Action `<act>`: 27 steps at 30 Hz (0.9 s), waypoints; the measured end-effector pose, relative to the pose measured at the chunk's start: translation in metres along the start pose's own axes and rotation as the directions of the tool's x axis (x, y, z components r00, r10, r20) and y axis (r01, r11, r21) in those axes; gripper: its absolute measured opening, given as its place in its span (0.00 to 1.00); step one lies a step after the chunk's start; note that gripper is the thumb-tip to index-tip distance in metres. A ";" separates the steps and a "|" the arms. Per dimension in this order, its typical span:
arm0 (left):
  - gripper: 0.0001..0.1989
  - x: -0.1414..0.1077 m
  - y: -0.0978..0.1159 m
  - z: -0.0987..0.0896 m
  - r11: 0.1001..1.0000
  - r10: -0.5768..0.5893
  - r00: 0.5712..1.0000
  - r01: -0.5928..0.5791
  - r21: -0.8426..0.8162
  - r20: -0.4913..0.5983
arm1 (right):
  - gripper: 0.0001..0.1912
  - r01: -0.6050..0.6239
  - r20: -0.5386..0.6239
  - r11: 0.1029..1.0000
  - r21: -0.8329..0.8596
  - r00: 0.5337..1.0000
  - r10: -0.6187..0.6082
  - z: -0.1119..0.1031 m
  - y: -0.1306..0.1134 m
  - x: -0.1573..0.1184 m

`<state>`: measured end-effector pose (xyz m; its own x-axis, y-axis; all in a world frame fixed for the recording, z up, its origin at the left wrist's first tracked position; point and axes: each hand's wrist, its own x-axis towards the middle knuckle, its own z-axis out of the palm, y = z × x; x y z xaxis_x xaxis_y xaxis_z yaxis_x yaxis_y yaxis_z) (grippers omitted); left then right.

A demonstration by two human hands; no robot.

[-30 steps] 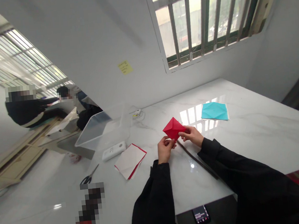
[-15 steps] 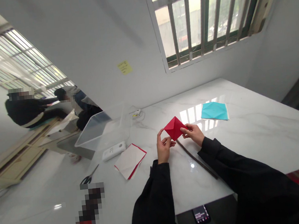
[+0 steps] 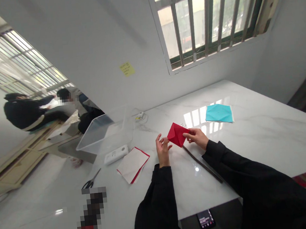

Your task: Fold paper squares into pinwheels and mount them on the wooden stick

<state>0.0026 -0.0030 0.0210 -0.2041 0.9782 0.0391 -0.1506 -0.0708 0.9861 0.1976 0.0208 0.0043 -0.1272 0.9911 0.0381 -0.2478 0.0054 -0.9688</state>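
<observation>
A folded piece of red paper (image 3: 176, 134) with crease lines is raised a little over the white marbled table. My right hand (image 3: 197, 138) pinches its right corner between thumb and fingers. Beside its left corner is my left hand (image 3: 163, 152), fingers spread apart; whether a fingertip touches the paper I cannot tell. A thin dark brown strip (image 3: 203, 165) lies on the table below the paper, its upper end partly hidden behind it. Tiny shiny bits (image 3: 183, 124) show on the table just past the paper.
Left of my hands lie a stack of white and red sheets (image 3: 134, 164), a white oblong device (image 3: 116, 154), scissors (image 3: 91, 180) and a clear plastic bin (image 3: 92, 135). Blue paper (image 3: 219, 113) lies at the back right. A phone (image 3: 206, 220) rests below the table edge. Two people sit far left.
The red paper has moved slightly left and down and turned. My left hand has shifted left, its fingers spreading away from the paper. The tiny shiny bits have come into view.
</observation>
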 end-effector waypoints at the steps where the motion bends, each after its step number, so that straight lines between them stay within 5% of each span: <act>1: 0.33 0.000 -0.001 0.000 1.000 -0.008 1.000 0.008 -0.008 0.026 | 0.22 -0.006 0.014 1.000 0.001 1.000 0.006 0.000 0.000 0.000; 5: 0.28 0.001 -0.006 0.002 0.999 -0.038 0.988 0.042 -0.022 0.152 | 0.22 -0.048 0.086 0.999 0.002 0.995 0.047 0.001 0.001 -0.002; 10: 0.22 0.003 -0.012 0.003 1.000 0.013 0.991 -0.012 -0.006 0.135 | 0.24 -0.095 0.163 0.996 0.006 0.982 0.092 0.002 0.004 -0.002; 19: 0.19 0.000 -0.011 0.003 0.992 0.037 0.970 -0.064 0.108 0.239 | 0.26 -0.111 0.131 0.988 -0.110 0.983 0.125 0.009 0.002 -0.005; 23: 0.24 0.000 -0.012 0.004 0.998 0.015 0.964 -0.032 0.060 0.264 | 0.24 -0.084 0.114 0.989 -0.119 0.989 0.098 0.008 0.003 -0.004; 27: 0.36 -0.002 -0.009 0.006 0.999 0.014 0.976 -0.021 0.030 0.218 | 0.23 -0.100 -0.030 0.993 -0.055 0.995 0.099 0.006 0.004 -0.003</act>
<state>0.0101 -0.0029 0.0135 0.0098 0.9961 0.0872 -0.1173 -0.0855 0.9894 0.1913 0.0173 0.0014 -0.1226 0.9903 -0.0649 -0.1807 -0.0866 -0.9797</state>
